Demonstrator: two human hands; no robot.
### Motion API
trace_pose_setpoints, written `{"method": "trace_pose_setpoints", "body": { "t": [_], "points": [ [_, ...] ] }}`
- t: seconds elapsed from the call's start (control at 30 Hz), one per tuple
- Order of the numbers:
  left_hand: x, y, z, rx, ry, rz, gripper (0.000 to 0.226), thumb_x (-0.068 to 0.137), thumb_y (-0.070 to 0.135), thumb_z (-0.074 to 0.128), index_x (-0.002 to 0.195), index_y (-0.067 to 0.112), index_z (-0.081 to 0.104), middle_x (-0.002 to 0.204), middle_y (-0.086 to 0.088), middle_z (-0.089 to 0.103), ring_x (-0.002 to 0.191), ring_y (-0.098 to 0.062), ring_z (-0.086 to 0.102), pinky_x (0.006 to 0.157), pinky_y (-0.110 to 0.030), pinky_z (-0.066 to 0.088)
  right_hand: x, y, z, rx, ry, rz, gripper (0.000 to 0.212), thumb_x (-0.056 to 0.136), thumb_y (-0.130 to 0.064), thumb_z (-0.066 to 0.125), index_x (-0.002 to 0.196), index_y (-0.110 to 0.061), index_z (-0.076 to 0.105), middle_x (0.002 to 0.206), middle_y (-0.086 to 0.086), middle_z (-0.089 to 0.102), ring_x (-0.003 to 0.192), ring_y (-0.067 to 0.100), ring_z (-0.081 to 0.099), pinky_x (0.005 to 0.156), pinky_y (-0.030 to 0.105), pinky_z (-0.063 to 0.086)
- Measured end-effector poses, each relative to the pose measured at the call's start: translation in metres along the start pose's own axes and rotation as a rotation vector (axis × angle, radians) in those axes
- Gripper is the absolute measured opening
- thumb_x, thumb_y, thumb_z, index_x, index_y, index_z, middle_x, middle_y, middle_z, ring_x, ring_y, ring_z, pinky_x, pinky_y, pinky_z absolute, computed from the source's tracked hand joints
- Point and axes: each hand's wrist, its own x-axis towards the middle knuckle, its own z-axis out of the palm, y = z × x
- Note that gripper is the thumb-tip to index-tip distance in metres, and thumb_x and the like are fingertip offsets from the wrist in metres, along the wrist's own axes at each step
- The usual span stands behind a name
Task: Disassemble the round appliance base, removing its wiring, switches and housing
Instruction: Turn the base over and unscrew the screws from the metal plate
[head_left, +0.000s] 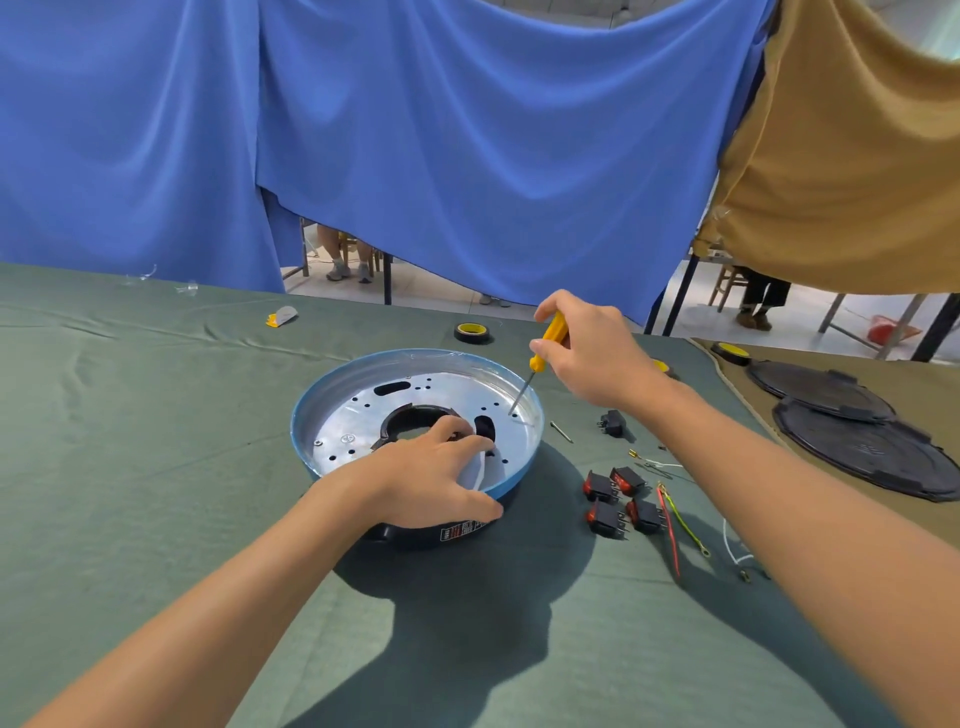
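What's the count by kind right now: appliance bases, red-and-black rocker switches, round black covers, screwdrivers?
Round blue-rimmed metal appliance base, gripped by left hand: 1
Red-and-black plastic rocker switches: 4
Round black plastic covers: 2
Yellow-handled screwdriver, in right hand: 1
Total: 8

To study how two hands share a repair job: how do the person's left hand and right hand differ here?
The left hand grips the round base at its near rim, thumb outside, fingers inside; the right hand hovers above the far side. The left hand holds no tool; the right hand grips a yellow screwdriver, tip down on the base's metal plate. Both work on the same base.
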Motion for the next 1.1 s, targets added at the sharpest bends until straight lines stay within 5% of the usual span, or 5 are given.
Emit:
{"method": "trace_pose_setpoints", "body": {
  "t": [0.23, 0.47, 0.67, 0.93, 1.1],
  "points": [
    [-0.005, 0.000, 0.002, 0.006, 0.029, 0.032, 0.074, 0.083, 0.059, 0.051, 0.148, 0.040, 0.020, 0.152, 0.027, 0.006, 0.129, -0.022, 0.043, 0.101, -0.036, 0.038, 0.007, -0.008, -0.006, -0.048, -0.038, -0.085, 0.021, 0.097, -0.017, 0.056, 0.117, -0.013, 0.052, 0.084, -0.005, 0.050, 0.080, 0.017, 0.049, 0.072, 0.030, 0.038],
    [-0.009, 0.001, 0.003, 0.027, 0.068, 0.038, 0.074, 0.084, 0.058, 0.051, 0.148, 0.041, 0.019, 0.154, 0.026, 0.004, 0.129, -0.021, 0.043, 0.097, -0.033, 0.037, 0.015, -0.008, 0.000, -0.119, -0.103, -0.133, 0.027, 0.095, -0.017, 0.059, 0.121, -0.013, 0.052, 0.073, -0.017, 0.039, 0.064, 0.001, 0.041, 0.056, 0.019, 0.031],
    [-0.013, 0.002, 0.005, 0.040, 0.106, 0.036, 0.074, 0.083, 0.056, 0.052, 0.148, 0.040, 0.020, 0.154, 0.024, 0.005, 0.128, -0.023, 0.044, 0.094, -0.034, 0.038, 0.018, -0.011, 0.015, -0.187, -0.224, -0.152, 0.029, 0.095, -0.017, 0.059, 0.123, -0.016, 0.052, 0.100, -0.004, 0.049, 0.086, 0.015, 0.048, 0.072, 0.026, 0.038],
    [-0.011, 0.001, 0.006, 0.036, 0.121, 0.033, 0.075, 0.082, 0.057, 0.051, 0.148, 0.040, 0.021, 0.155, 0.023, 0.005, 0.131, -0.022, 0.041, 0.094, -0.033, 0.036, 0.031, -0.014, 0.005, -0.265, -0.429, -0.160, 0.016, 0.094, -0.011, 0.056, 0.102, -0.024, 0.052, 0.096, -0.008, 0.046, 0.088, 0.011, 0.044, 0.063, 0.019, 0.036],
    [-0.011, 0.003, 0.005, 0.027, 0.109, 0.026, 0.075, 0.082, 0.056, 0.052, 0.148, 0.039, 0.022, 0.156, 0.024, 0.006, 0.133, -0.021, 0.040, 0.096, -0.034, 0.036, 0.029, -0.018, 0.016, -0.373, -0.239, 0.009, 0.031, 0.096, -0.030, 0.051, 0.072, -0.015, 0.040, 0.075, 0.003, 0.040, 0.064, 0.018, 0.041, 0.051, 0.031, 0.032]
  ]
}}
